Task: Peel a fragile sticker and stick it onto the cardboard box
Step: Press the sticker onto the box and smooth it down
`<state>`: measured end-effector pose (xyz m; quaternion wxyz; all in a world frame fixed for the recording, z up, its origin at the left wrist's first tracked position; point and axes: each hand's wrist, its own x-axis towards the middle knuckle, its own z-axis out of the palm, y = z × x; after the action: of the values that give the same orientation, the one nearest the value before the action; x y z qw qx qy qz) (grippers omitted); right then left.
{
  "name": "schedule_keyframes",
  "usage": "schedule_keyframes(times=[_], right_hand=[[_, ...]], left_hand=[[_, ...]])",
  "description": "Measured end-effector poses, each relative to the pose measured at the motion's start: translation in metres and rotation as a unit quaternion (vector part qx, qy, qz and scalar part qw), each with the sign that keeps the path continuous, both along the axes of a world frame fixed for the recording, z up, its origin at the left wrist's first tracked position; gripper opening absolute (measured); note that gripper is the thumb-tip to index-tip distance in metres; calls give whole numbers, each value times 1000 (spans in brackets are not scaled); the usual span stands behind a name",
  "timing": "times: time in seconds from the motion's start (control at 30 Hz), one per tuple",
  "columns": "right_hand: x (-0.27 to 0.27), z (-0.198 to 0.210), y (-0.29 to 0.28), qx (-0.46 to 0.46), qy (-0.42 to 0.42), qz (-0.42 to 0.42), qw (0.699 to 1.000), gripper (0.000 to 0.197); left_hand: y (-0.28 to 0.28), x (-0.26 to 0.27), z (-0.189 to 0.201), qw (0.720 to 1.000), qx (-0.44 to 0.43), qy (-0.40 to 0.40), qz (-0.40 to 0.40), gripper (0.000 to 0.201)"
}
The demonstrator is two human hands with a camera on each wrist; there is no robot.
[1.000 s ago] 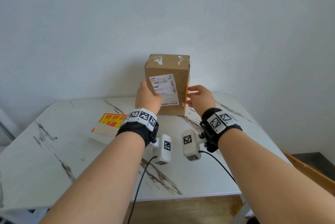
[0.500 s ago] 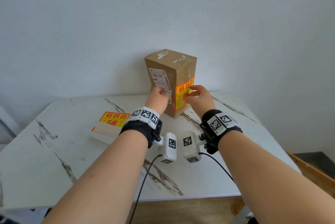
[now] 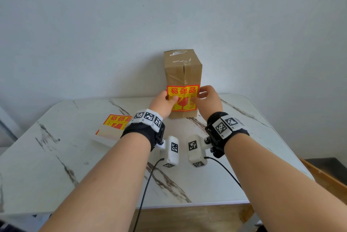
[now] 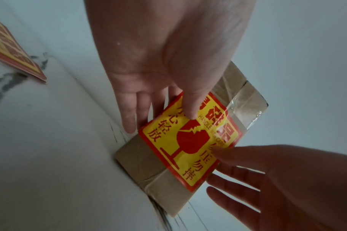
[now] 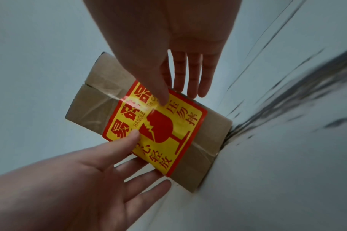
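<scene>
A tall brown cardboard box (image 3: 183,68) stands upright at the back of the marble table, close to the wall. A red and yellow fragile sticker (image 3: 185,91) lies flat on the lower part of the face turned toward me. My left hand (image 3: 167,100) is at the box's left edge, its thumb pressing the sticker (image 4: 190,140) and its straight fingers lying along the box's left side. My right hand (image 3: 204,96) mirrors it at the right edge, thumb on the sticker (image 5: 168,125), fingers straight past the box's (image 5: 95,100) right side.
A stack of fragile sticker sheets (image 3: 114,124) lies on the table (image 3: 56,166) to the left of my left wrist. The wall rises straight behind the box. A wooden edge (image 3: 326,175) shows beyond the table's right side. Cables hang from both wrist cameras.
The box has been turned so that the stickered face now faces me and the shipping label has gone out of sight. Both thumbs have come onto the sticker.
</scene>
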<state>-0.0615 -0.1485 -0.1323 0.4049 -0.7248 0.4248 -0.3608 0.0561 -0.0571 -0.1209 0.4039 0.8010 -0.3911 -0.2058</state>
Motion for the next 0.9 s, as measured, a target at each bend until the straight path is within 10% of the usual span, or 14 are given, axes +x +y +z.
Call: schedule_keyframes(times=[0.4,0.9], right_hand=[[2,1,3,27,58,7,998,37],[-42,35,54,-61,256,63,963,49]], left_hand=[[0,3,3,998,29,23,54,58],[54,-46,25,931,264,-253,-21,59]])
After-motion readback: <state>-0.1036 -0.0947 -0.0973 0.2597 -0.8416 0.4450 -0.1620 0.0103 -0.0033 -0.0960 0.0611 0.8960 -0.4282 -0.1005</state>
